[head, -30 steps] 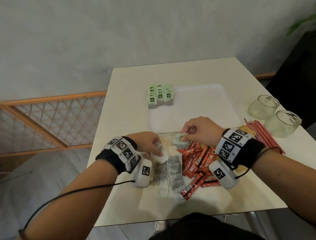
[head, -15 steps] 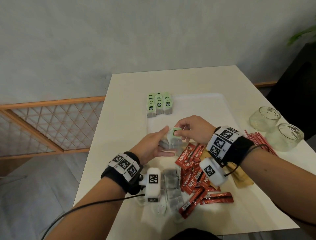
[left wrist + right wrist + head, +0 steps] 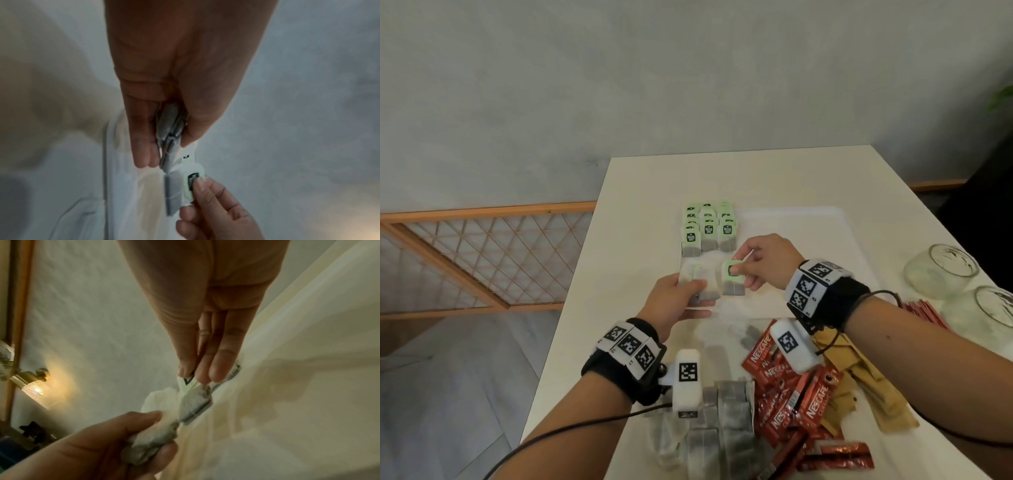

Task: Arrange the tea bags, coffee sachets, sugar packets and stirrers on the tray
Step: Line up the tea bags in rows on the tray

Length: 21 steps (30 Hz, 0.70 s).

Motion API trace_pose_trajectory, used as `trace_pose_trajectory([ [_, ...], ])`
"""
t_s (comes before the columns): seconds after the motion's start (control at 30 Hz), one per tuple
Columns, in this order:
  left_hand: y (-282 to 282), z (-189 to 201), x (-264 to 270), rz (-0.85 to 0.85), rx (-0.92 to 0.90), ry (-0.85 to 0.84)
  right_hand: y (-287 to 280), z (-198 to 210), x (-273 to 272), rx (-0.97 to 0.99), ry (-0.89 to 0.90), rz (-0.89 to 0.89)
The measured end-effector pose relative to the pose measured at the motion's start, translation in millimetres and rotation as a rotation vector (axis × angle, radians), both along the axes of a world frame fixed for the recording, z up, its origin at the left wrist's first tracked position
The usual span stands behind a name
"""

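A white tray (image 3: 791,233) lies on the table, with several green-tagged tea bags (image 3: 708,229) lined up at its far left corner. My left hand (image 3: 681,298) grips a small stack of tea bags (image 3: 702,282) over the tray's left side; the same stack (image 3: 170,129) shows between thumb and fingers. My right hand (image 3: 760,263) pinches a single tea bag (image 3: 732,278) by its green tag (image 3: 192,181), just right of that stack. Loose tea bags (image 3: 722,421), red coffee sachets (image 3: 791,401), brown sugar packets (image 3: 866,387) and red stirrers (image 3: 921,308) lie near the front edge.
Two empty glass cups (image 3: 941,270) (image 3: 993,308) stand at the table's right edge, beside the stirrers. A wooden lattice railing (image 3: 482,253) runs along the floor to the left. The table (image 3: 640,274) ends close on my left.
Both hands rose from the loose pile and moved forward over the tray. The left hand now carries a stack of tea bags, and the right has drawn one bag off it.
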State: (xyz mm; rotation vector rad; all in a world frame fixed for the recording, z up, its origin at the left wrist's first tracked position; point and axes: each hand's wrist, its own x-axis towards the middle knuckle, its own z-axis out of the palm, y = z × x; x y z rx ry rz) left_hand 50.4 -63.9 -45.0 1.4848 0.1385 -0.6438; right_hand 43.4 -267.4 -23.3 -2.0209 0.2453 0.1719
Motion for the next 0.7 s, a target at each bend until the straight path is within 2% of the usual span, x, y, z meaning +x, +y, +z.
trace_pose_trajectory([
  [0.13,4,-3,23,0.064,0.037,-0.026,-5,-15,27,-0.056,0.036,-0.044],
  [0.4,9,-8,51,0.12,0.03,-0.028,7,-30,80,-0.134,-0.029,-0.059],
  [0.7,10,-18,60,0.16,0.0,-0.01,14,-34,107,-0.252,-0.07,-0.033],
])
